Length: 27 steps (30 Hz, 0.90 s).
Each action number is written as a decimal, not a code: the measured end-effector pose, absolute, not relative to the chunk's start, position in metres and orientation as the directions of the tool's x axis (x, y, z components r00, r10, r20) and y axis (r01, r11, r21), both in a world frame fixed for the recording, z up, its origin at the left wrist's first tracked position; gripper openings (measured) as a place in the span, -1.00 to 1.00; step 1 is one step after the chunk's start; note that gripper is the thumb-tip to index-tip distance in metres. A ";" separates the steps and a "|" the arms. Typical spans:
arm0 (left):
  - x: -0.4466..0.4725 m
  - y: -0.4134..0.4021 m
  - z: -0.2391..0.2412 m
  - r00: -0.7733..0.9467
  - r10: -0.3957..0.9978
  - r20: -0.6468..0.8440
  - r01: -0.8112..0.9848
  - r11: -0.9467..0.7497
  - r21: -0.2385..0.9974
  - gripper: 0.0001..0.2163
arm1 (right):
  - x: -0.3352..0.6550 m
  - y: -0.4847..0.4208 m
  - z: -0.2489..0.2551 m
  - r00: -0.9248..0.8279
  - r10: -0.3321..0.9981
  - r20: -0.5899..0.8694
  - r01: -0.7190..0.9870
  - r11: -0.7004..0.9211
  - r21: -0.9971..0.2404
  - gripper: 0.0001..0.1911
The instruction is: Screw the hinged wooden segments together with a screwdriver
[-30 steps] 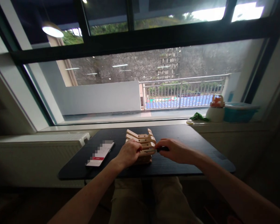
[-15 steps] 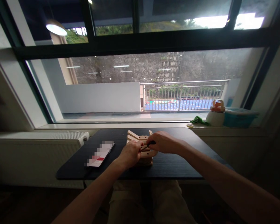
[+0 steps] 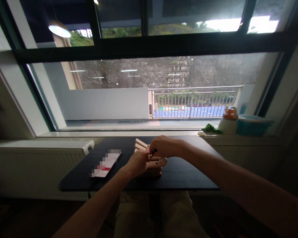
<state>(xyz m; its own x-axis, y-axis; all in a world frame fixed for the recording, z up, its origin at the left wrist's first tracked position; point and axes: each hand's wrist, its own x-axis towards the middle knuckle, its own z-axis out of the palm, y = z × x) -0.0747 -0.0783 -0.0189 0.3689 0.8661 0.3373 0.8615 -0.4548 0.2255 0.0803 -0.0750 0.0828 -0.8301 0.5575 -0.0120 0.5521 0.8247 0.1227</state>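
Observation:
In the middle of the dark table sits a small wooden piece made of pale slats [image 3: 156,163] with dark holes. Its slat ends [image 3: 140,142] fan upward at the far left. My left hand [image 3: 138,161] is closed around its left side, fingertips near the centre. My right hand [image 3: 166,146] is over the far right part, its fingers pinched on a thin dark screwdriver-like tool [image 3: 153,154]. The tool slants down toward my left fingertips; its exact kind and its tip are hard to make out. Both hands hide much of the wood.
A white and red packet [image 3: 106,165], partly blurred, lies on the left of the table [image 3: 188,178]. Behind is a window sill with a green cloth [image 3: 211,128], a white pot [image 3: 227,125] and a teal box [image 3: 254,125]. A radiator [image 3: 42,165] stands at left.
My right hand has shifted slightly left and turned, so the tool now stands steeper. My left hand keeps its place on the wooden piece.

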 end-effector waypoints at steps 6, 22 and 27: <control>-0.078 -0.071 -0.027 0.339 0.884 0.322 0.881 -0.419 0.222 -0.77 | 0.065 -0.063 0.090 -0.842 0.528 -0.114 0.512 0.847 0.143 -0.73; -0.070 -0.089 -0.015 0.250 0.895 0.369 0.919 -0.340 0.202 -0.60 | 0.049 -0.044 0.101 -0.751 0.630 -0.201 0.640 0.768 0.016 -0.73; -0.068 -0.097 -0.021 0.140 0.909 0.392 0.943 -0.243 0.228 -0.60 | 0.040 -0.049 0.107 -0.713 0.643 -0.280 0.654 0.754 0.066 -0.74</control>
<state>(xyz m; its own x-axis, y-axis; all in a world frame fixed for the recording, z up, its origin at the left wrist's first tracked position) -0.0683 -0.0973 -0.0215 0.1399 0.9093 0.3920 0.9427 -0.2434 0.2282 0.0396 -0.0492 0.1069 -0.7129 0.6430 -0.2798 0.6539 0.7537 0.0657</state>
